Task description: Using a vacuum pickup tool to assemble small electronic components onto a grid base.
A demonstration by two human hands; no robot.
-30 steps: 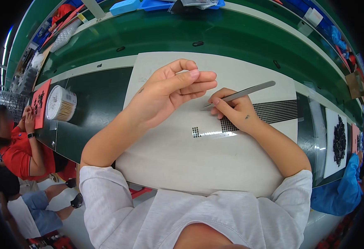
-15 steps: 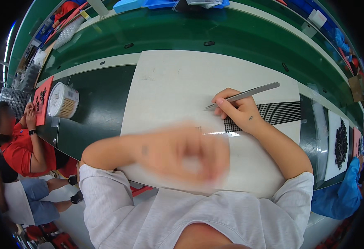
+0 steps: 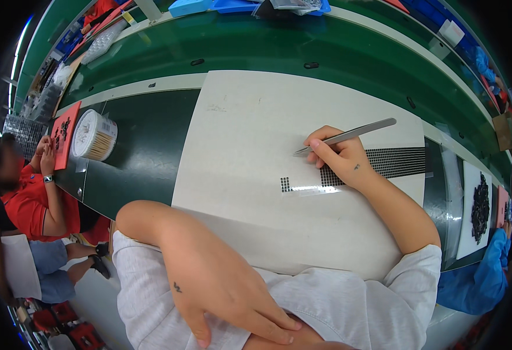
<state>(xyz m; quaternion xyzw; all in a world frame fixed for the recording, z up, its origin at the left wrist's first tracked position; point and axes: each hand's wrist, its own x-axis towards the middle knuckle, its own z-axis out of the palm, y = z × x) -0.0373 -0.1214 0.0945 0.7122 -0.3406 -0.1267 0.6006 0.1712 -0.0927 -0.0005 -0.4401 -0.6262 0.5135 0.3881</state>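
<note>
My right hand (image 3: 342, 160) is closed on a pair of metal tweezers (image 3: 369, 126), held like a pen with the tips pointing left above a large white sheet (image 3: 232, 146). Beneath and beside that hand lies a clear strip with rows of small black squares (image 3: 397, 163), partly covered by the hand. A smaller group of black squares (image 3: 285, 185) sits at the strip's left end, past a bare transparent stretch. My left hand (image 3: 226, 286) rests against my chest near the shirt collar, fingers stretched out and holding nothing.
At the left stands a round tub of cotton swabs (image 3: 95, 135), beside a red board (image 3: 65, 135) where a person in red works. To the right, a white tray (image 3: 470, 216) holds a pile of black pieces (image 3: 480, 207). Blue trays (image 3: 232, 6) are at the back.
My left hand has swung from above the white sheet down to my chest, uncovering the strip's left end. My right hand keeps the tweezers in nearly the same place.
</note>
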